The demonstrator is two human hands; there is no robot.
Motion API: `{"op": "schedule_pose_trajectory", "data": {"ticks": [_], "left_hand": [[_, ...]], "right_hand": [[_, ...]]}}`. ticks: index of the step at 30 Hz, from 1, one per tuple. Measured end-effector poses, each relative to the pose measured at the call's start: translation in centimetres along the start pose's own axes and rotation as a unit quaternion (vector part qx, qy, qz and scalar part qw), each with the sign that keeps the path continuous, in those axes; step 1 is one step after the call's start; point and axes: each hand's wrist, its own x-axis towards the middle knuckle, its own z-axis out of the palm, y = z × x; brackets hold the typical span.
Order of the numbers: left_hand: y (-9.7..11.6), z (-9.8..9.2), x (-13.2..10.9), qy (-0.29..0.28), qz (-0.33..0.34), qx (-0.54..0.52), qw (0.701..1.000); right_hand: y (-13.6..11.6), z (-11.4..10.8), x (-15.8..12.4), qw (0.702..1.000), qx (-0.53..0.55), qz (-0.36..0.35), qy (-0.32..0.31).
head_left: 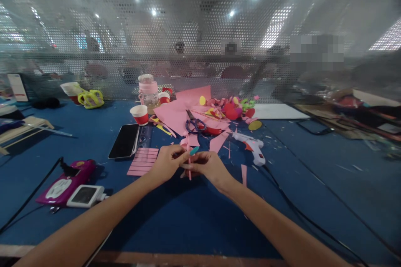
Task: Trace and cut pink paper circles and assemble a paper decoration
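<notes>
My left hand (pixel 169 162) and my right hand (pixel 209 167) meet over the blue table, fingertips pinched together. Between them stands a narrow pink paper strip (pixel 189 172), roughly upright, gripped by both hands. A small teal piece (pixel 194 150) shows at the fingertips; what it is made of I cannot tell. Beside my left hand lies a pink sheet with dark lines (pixel 143 162). Beyond the hands, scissors with dark handles (pixel 196 125) rest on pink paper (pixel 171 112). A white glue gun (pixel 255 147) with an orange trigger lies to the right of my right hand.
A tablet-like black device (pixel 124 141), paper cup (pixel 139 114) and pink-lidded bottle (pixel 148 89) stand left of the paper. A purple power strip (pixel 67 185) holds a white charger (pixel 86 196). The glue gun's cord (pixel 291 202) runs right. A perforated metal screen (pixel 200 29) closes the back.
</notes>
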Motion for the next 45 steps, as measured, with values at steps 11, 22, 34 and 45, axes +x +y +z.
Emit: {"op": "schedule_pose_trajectory", "data": {"ticks": [11, 22, 34, 45], "left_hand": [[-0.38, 0.0, 0.46, -0.012, -0.04, -0.153, 0.987], [-0.05, -0.3, 0.2, 0.045, 0.004, -0.007, 0.999], [-0.44, -0.13, 0.01, 0.06, 0.02, -0.054, 0.997], [-0.01, 0.36, -0.15, 0.035, -0.026, -0.089, 0.995]], "right_hand": [[-0.46, 0.0, -0.15, 1.0, 0.002, 0.013, 0.005], [-0.31, 0.09, -0.23, 1.0, -0.01, 0.014, -0.016], [-0.52, 0.23, -0.31, 1.0, -0.002, 0.013, -0.017], [0.15, 0.29, -0.12, 0.999, -0.003, -0.005, -0.035]]}}
